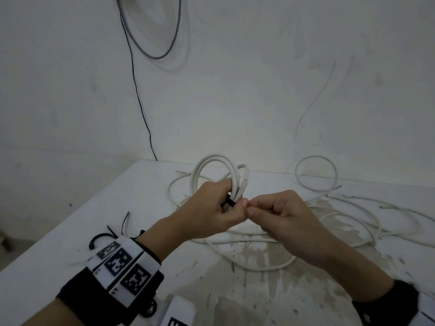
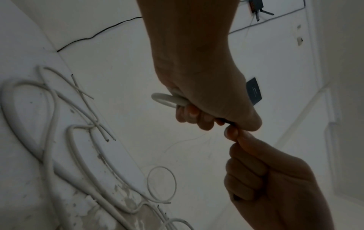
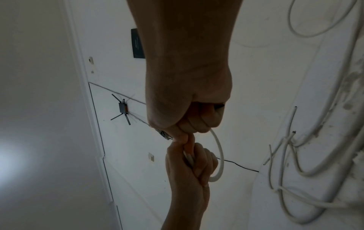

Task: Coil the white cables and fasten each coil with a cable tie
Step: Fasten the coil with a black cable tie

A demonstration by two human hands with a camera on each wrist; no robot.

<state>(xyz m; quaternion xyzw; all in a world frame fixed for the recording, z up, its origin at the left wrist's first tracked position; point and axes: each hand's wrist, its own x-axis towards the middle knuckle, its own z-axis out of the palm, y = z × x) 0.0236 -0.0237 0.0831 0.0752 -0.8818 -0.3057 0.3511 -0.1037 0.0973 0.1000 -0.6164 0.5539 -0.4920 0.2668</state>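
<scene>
My left hand point(image 1: 227, 203) grips a small coil of white cable point(image 1: 219, 170) above the table, its loops standing up past the fingers. A black cable tie point(image 1: 230, 203) wraps the bunched strands at the thumb. My right hand point(image 1: 249, 208) meets the left, thumb and forefinger pinching the tie's end, the other fingers curled. In the left wrist view the coil point(image 2: 167, 99) sticks out of the left hand point(image 2: 206, 109), with the right hand point(image 2: 265, 179) below it. In the right wrist view the right hand point(image 3: 193, 116) touches the left hand point(image 3: 193, 163) beside the coil point(image 3: 218, 155).
Loose white cables point(image 1: 353, 220) sprawl over the stained white table point(image 1: 164, 231), with one thin loop point(image 1: 315, 172) at the back right. Spare black cable ties point(image 1: 113, 234) lie near the table's left edge. A black wire point(image 1: 138, 102) runs down the wall behind.
</scene>
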